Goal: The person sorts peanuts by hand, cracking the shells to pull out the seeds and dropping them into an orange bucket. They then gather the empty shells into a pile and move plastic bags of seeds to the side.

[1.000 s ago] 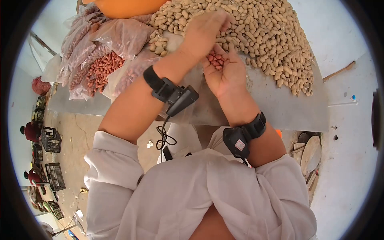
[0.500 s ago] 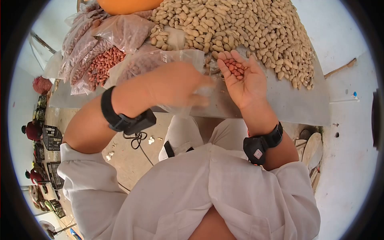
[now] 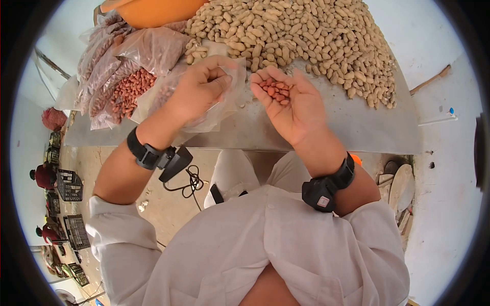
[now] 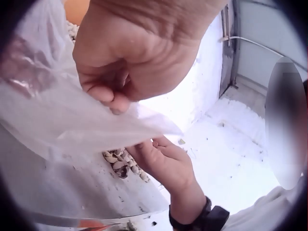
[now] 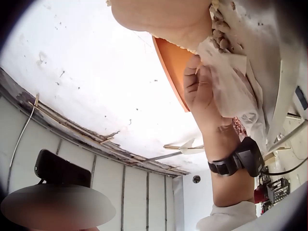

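Observation:
My left hand (image 3: 201, 89) pinches the edge of a clear plastic bag (image 3: 224, 104) between curled fingers and thumb. In the left wrist view the bag (image 4: 86, 120) stretches below that fist. My right hand (image 3: 298, 109) is palm up and cupped, its fingers bent round a small heap of red shelled peanuts (image 3: 275, 91). It stands just right of the bag's edge, above the metal table (image 3: 357, 125). In the right wrist view the underside of the right hand (image 5: 163, 17) hides the peanuts, while the left hand (image 5: 199, 89) shows gripping the bag.
A large pile of unshelled peanuts (image 3: 326, 46) covers the back of the table. Filled bags (image 3: 153, 48) and red peanuts (image 3: 131, 92) lie at the left, beside an orange basin (image 3: 158, 11). Black crates (image 3: 69, 184) and people stand on the floor farther left.
The left hand left the right hand's side, swung down and left, and now grips the bag edge, raising it. The right hand, still cupping the peanuts, moved right, then back left toward the bag.

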Action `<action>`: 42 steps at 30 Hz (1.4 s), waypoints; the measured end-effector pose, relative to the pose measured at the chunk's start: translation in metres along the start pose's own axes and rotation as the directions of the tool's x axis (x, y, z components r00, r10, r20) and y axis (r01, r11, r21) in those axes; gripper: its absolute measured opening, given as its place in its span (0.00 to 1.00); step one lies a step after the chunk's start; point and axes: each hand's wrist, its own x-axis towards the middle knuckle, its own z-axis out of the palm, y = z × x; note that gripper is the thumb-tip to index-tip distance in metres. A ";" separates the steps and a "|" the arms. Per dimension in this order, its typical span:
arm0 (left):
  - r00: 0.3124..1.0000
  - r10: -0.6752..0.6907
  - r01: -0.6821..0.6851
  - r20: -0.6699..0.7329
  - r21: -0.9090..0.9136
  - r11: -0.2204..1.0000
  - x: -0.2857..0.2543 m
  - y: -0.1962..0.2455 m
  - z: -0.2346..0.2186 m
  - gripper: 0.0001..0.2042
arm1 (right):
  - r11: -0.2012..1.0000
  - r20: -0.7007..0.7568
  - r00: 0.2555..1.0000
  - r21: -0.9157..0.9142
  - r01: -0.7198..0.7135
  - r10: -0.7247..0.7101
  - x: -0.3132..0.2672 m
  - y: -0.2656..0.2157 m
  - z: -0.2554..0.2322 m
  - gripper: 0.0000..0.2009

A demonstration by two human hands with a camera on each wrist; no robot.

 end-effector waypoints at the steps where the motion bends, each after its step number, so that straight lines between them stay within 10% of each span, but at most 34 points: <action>1: 0.998 0.035 -0.037 -0.043 -0.031 0.999 0.000 -0.007 -0.001 0.10 | 1.000 0.018 1.000 -0.001 -0.012 0.012 0.001 0.002 0.002 0.23; 11: 0.877 0.354 -0.354 -0.325 0.060 0.933 -0.007 -0.013 0.010 0.12 | 0.997 -0.007 0.998 -0.052 -0.062 0.061 0.029 0.030 0.022 0.19; 32: 0.717 0.495 -0.484 -0.491 0.160 0.860 -0.004 0.014 -0.038 0.12 | 0.806 0.203 0.969 -0.592 0.006 0.142 0.040 0.047 0.077 0.15; 42: 0.923 0.296 -0.262 -0.244 0.163 0.951 -0.002 0.024 -0.028 0.09 | 0.581 0.366 0.931 -0.755 0.306 -0.015 0.062 -0.044 0.041 0.16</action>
